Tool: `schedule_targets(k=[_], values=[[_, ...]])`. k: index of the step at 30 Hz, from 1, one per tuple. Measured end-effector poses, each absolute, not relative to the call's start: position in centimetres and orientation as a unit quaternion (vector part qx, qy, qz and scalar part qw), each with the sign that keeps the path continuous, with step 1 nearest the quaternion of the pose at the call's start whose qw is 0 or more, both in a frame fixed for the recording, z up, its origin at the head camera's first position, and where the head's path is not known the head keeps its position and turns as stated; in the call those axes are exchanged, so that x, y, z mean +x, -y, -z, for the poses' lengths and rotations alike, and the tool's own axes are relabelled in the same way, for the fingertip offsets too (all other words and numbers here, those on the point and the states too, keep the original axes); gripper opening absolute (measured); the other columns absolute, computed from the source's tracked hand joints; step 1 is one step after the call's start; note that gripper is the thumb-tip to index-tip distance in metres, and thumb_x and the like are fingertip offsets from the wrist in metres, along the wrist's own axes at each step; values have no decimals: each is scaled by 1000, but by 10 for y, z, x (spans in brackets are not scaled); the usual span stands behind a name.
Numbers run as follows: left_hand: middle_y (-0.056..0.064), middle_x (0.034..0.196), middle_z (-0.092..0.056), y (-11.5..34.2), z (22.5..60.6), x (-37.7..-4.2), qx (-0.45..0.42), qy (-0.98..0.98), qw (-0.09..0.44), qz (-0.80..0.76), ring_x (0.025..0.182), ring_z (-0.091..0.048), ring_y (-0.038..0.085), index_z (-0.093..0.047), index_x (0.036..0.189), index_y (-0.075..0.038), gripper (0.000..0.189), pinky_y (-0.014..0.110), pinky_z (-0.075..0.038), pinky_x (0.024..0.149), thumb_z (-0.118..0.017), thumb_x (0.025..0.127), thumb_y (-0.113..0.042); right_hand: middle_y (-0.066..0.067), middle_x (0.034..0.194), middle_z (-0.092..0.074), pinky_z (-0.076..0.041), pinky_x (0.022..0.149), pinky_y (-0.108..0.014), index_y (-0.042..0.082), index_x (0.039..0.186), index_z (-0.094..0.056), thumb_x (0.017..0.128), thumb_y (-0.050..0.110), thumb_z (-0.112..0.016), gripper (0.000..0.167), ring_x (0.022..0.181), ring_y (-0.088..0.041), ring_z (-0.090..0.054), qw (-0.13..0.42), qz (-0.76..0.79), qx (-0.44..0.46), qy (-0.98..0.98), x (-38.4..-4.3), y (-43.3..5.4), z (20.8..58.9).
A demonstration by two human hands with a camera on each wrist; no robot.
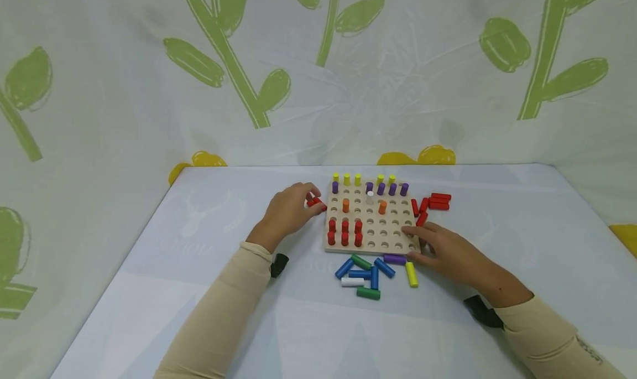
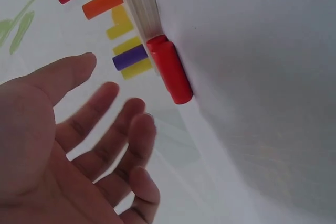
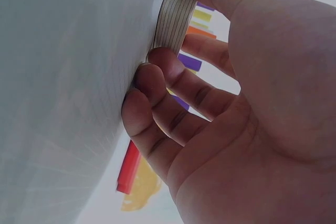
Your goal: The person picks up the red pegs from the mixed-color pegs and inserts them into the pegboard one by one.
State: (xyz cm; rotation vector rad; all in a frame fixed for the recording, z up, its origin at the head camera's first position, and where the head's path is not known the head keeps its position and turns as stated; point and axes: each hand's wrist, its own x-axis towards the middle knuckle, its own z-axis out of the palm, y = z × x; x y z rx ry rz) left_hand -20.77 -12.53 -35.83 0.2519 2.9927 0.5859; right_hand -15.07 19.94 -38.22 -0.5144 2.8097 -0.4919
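A wooden pegboard [image 1: 376, 228] with rows of holes lies on the table. Red pegs [image 1: 345, 226] stand in its front left holes, with orange, white, purple and yellow pegs farther back. My left hand [image 1: 290, 210] hovers beside the board's left edge, fingers loosely bent and nothing between them. Close to its fingertips, red pegs [image 2: 174, 74] lie against the board's side in the left wrist view. At the front right corner my right hand [image 1: 455, 254] holds the board, its thumb at the corner and its other fingers [image 3: 149, 82] bent along the right side.
In front of the board lie loose blue pegs [image 1: 375, 278], green pegs [image 1: 368, 294], a white peg [image 1: 353, 282], a purple peg [image 1: 395, 260] and a yellow peg [image 1: 411, 274]. More red pegs [image 1: 439, 206] are scattered right of it. A leaf-patterned curtain [image 1: 423, 91] hangs behind the table.
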Motion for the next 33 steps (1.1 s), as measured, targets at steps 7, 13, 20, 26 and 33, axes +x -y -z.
schedule_targets(k=[7, 13, 20, 26, 33], values=[[6, 116, -64, 129, 364, -212, 34, -981, 76, -174, 102, -62, 21, -58, 133, -17, 46, 41, -56, 88, -68, 94, -40, -14, 121, -60, -58, 89, -48, 19, 145, -53, 87, 38, -77, 65, 100, -24, -58, 123, 169, -172, -963, -150, -199, 382], [9, 124, -64, 132, 369, -215, 21, -981, 110, -161, 110, -61, 24, -51, 145, -16, 59, 46, -54, 97, -65, 95, -44, -15, 122, -60, -58, 90, -49, 20, 145, -53, 87, 39, -77, 65, 102, -25, -58, 123, 167, -173, -963, -150, -199, 382], [13, 132, -59, 133, 373, -218, 28, -981, 122, -151, 116, -59, 27, -49, 147, -15, 62, 48, -53, 101, -63, 96, -46, -15, 122, -60, -58, 89, -49, 20, 145, -53, 86, 39, -77, 66, 103, -25, -58, 127, 167, -168, -963, -151, -198, 382], [15, 132, -58, 133, 375, -219, 41, -982, 118, -144, 110, -58, 28, -52, 146, -14, 60, 47, -54, 98, -64, 96, -45, -16, 124, -60, -58, 90, -49, 20, 145, -53, 86, 39, -77, 66, 104, -27, -58, 126, 167, -168, -963, -152, -198, 383], [13, 128, -60, 131, 378, -218, 39, -984, 102, -144, 107, -59, 26, -56, 142, -12, 58, 44, -56, 96, -66, 95, -44, -18, 126, -60, -58, 90, -50, 19, 144, -54, 86, 38, -77, 65, 106, -29, -59, 125, 170, -168, -963, -151, -198, 384]])
